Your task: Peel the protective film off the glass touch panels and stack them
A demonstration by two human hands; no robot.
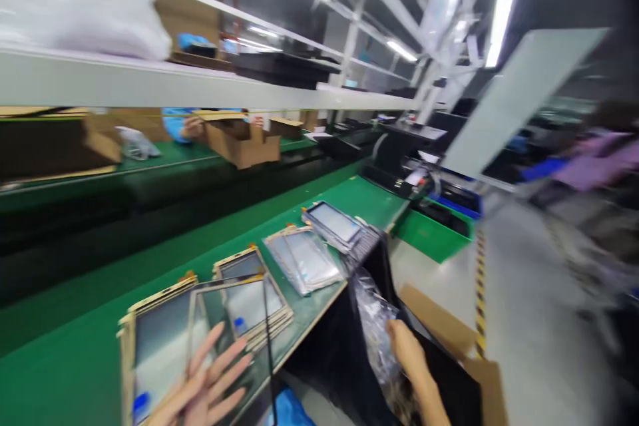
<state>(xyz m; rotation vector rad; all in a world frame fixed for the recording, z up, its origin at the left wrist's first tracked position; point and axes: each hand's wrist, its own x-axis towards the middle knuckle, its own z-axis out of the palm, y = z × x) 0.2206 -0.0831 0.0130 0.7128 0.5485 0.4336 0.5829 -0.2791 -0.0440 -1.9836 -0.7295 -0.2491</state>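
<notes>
My left hand (204, 379) has its fingers stretched along a clear framed touch panel (244, 319), which it holds tilted above the table. Beneath and beside that panel lie a stack of pale-framed panels (164, 333) and a second such stack (277, 299), both with blue tabs. Down at the right, beyond the table edge, my right hand (407, 346) is closed on crumpled clear plastic film (374, 319) over an open cardboard box (439, 319). Its fingertips are partly hidden and blurred.
Panels in clear wrapping (304, 256) and a dark-framed panel (333, 221) lie farther along the green table (70, 373). A green bin (429, 233) stands past its end. Across the bench, a co-worker's hand (192, 128) is near a cardboard box (244, 140). A shelf (200, 83) runs overhead.
</notes>
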